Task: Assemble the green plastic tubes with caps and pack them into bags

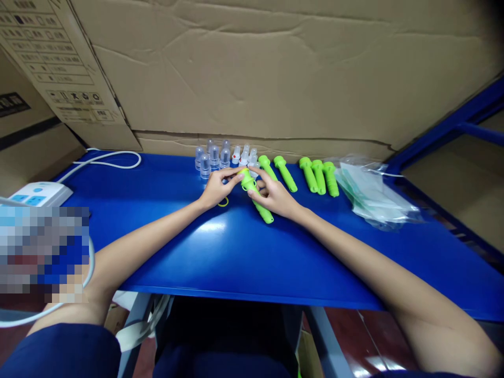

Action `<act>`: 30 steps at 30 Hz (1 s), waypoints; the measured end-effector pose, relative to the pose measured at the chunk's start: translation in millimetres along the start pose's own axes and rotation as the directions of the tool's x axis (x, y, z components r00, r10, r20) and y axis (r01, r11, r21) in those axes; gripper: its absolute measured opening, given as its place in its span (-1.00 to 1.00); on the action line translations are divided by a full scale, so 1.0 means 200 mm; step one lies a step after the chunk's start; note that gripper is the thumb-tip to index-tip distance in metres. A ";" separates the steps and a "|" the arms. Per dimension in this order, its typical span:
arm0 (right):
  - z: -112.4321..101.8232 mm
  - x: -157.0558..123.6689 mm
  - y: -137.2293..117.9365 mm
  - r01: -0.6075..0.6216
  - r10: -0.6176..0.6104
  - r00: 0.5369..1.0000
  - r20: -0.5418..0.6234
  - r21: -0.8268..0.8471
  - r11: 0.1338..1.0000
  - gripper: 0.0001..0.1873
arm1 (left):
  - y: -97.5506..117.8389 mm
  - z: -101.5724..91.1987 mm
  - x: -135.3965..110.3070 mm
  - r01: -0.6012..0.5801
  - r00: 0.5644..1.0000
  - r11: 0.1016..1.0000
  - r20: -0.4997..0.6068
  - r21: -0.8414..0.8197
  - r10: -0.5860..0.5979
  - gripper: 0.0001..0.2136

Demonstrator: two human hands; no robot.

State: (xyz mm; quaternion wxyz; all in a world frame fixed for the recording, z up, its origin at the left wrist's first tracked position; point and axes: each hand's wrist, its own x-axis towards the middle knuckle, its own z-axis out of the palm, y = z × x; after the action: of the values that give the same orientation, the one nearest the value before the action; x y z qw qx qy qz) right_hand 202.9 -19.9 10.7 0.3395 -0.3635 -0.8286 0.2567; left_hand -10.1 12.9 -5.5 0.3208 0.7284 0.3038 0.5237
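Observation:
Both hands meet over a green flashlight-like tube [263, 211] that lies slanted above the blue table. My right hand [277, 198] is closed round its upper part, below the wide head. With thumb and fingertips, my left hand [220, 186] pinches the head end, where a yellowish edge shows; whether this is a separate ring I cannot tell. A thin yellow ring [223, 202] lies on the table beside my left hand. Just beyond the hands stand several clear domed caps [205, 167] and several smaller clear-topped pieces with white bases [244, 156].
More green tubes [308, 176] lie at the back, right of the hands. Clear plastic bags [374, 194] are piled farther right. A white power strip [43, 194] with its cable sits at the left. Cardboard [244, 79] walls the back; a blue frame [464, 115] rises at right.

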 end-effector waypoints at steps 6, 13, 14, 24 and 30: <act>0.02 0.00 -0.01 -0.080 0.079 0.997 0.012 0.075 0.994 -0.25 | 0.03 -0.01 0.00 0.005 1.000 0.999 0.025 -0.036 -0.004 -0.68; 0.06 0.01 -0.01 -0.117 0.116 0.993 0.017 0.212 0.970 -0.22 | 0.04 -0.01 0.00 0.005 0.999 0.993 0.043 -0.122 0.001 -0.70; 0.06 0.01 -0.01 -0.116 0.119 0.993 0.000 0.222 0.968 -0.23 | 0.04 -0.01 0.00 0.009 0.999 0.991 0.045 -0.133 -0.003 -0.70; 0.11 0.01 -0.01 -0.152 0.189 0.976 -0.112 0.275 0.949 -0.22 | 0.04 -0.01 -0.01 0.145 0.988 0.983 -0.042 -0.110 -0.151 -0.68; 0.14 0.00 -0.02 -0.152 0.205 0.969 -0.136 0.328 0.933 -0.29 | 0.06 0.00 -0.02 0.156 0.983 0.987 -0.090 -0.028 -0.158 -0.74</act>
State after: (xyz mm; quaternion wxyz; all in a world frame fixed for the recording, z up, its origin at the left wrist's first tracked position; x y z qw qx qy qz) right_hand 180.9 -26.4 -3.9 0.4368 -0.3990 -0.7090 0.3840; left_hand -10.5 2.7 2.4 0.3544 0.6737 0.3694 0.5329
